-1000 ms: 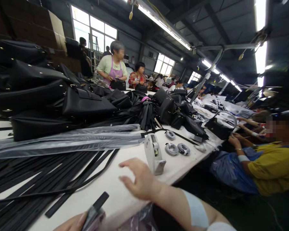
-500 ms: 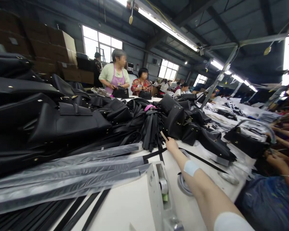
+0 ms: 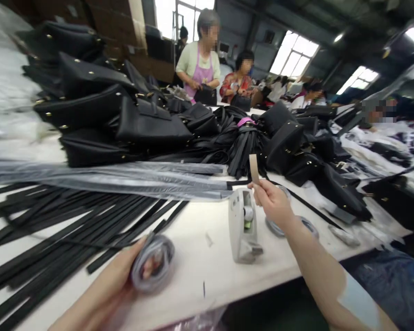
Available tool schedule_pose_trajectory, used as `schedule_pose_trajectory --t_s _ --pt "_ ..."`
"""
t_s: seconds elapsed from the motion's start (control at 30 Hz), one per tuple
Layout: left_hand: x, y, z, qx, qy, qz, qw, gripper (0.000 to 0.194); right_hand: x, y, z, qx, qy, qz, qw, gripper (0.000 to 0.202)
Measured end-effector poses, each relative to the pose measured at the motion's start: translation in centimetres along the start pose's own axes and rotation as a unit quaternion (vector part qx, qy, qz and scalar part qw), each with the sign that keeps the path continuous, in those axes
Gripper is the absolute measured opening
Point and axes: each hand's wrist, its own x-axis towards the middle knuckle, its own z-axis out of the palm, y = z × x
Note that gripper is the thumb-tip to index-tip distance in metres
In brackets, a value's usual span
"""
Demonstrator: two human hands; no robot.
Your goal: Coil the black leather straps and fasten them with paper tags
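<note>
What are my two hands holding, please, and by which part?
The left hand holds a coil by its left side; the right hand holds a tan strip by its lower end.

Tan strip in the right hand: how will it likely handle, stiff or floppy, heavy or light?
The tan strip probably has some stiffness: it juts up straight from the right hand without drooping. It looks narrow and short, so it is likely light.

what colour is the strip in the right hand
The strip is tan, shown best in the head view.
</note>
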Motion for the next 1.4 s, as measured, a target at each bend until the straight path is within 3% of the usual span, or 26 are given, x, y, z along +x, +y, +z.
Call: schedule_pose_trajectory --t_s 0.1,0.17,0.27,0.33,0.47,0.6,0.7,0.8,0.9,0.97,1.07,1.13,1.27,1.4 --pt "-1.4 -0.3 0.2 -0.165 -0.030 -0.016 0.986 0.046 -8.8 -6.1 1.9 0.125 -0.175 -0.041 0.976 0.028" --pt "-1.9 -0.4 0.3 -0.200 -0.028 0.007 0.979 0.041 -13.2 -8.6 4.4 0.181 -0.280 -0.010 0.943 0.030" --pt "-3.3 -0.7 0.0 -0.186 -0.035 0.058 0.980 0.038 -16.8 -9.8 9.0 0.215 -0.373 0.047 0.901 0.032" --pt "-4.5 -0.9 -0.6 -0.147 -0.031 0.103 0.983 0.040 -17.7 -9.9 11.5 0.213 -0.385 0.076 0.895 0.031" --pt "-6.9 -1.3 -1.8 -0.053 0.012 0.160 0.986 0.046 -18.3 -10.7 14.3 0.202 -0.326 0.082 0.920 0.029" --pt "-8.4 -2.2 -1.9 -0.033 -0.017 0.142 0.989 0.047 -18.5 -12.7 16.5 0.208 -0.250 0.036 0.945 0.022" --pt "-8.7 -3.5 -1.5 -0.059 -0.050 0.100 0.992 0.050 -18.4 -13.7 18.1 0.250 -0.233 0.072 0.937 0.022" --pt "-8.3 -4.6 -1.4 -0.077 -0.029 0.090 0.993 0.052 -18.4 -13.8 19.0 0.289 -0.205 0.115 0.928 0.019" --pt "-7.7 -5.1 -1.6 -0.083 -0.012 0.096 0.992 0.053 -18.8 -13.5 18.5 0.345 -0.165 0.140 0.913 0.022" --pt "-7.5 -5.1 -1.8 -0.089 -0.016 0.102 0.991 0.053 -19.3 -13.4 17.5 0.355 -0.173 0.099 0.913 0.027" --pt "-7.3 -5.0 -1.8 -0.090 -0.016 0.110 0.990 0.053 -19.8 -13.8 15.8 0.295 -0.246 -0.039 0.922 0.036" --pt "-7.2 -4.8 -1.8 -0.080 -0.023 0.119 0.989 0.053 -20.1 -14.0 15.2 0.223 -0.253 -0.125 0.933 0.041" --pt "-7.0 -4.6 -1.7 -0.045 -0.031 0.147 0.988 0.054 -20.0 -13.4 14.9 0.084 -0.131 -0.235 0.960 0.022" --pt "-6.8 -4.4 -1.6 -0.009 -0.036 0.162 0.986 0.051 -18.9 -12.7 14.6 0.007 -0.002 -0.309 0.951 0.020"
